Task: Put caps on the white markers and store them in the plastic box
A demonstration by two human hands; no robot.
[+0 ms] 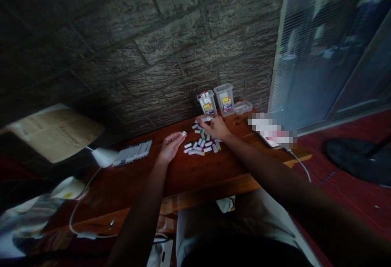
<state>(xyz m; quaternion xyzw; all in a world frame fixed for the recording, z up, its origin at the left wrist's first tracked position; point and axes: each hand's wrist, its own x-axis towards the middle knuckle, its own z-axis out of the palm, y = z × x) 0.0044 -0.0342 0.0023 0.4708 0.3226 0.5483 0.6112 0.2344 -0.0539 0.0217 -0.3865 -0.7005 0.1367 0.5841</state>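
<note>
A heap of several white markers with coloured caps (201, 144) lies on the wooden table (189, 173). My left hand (171, 144) hovers just left of the heap, fingers pinched on a small white cap at its fingertips. My right hand (215, 127) reaches over the far side of the heap and grips one white marker (207, 118), held level. Behind it stand two clear plastic boxes: the left box (207, 103) holds markers upright, the right box (224, 99) looks empty. A clear lid (243, 107) lies beside them.
A row of white markers (134, 153) lies at the left, next to a white lamp head (102, 157) with its cable. A stone wall rises behind the table. A power strip and cord (284, 146) sit at the right edge; a black fan base (357, 157) stands on the floor.
</note>
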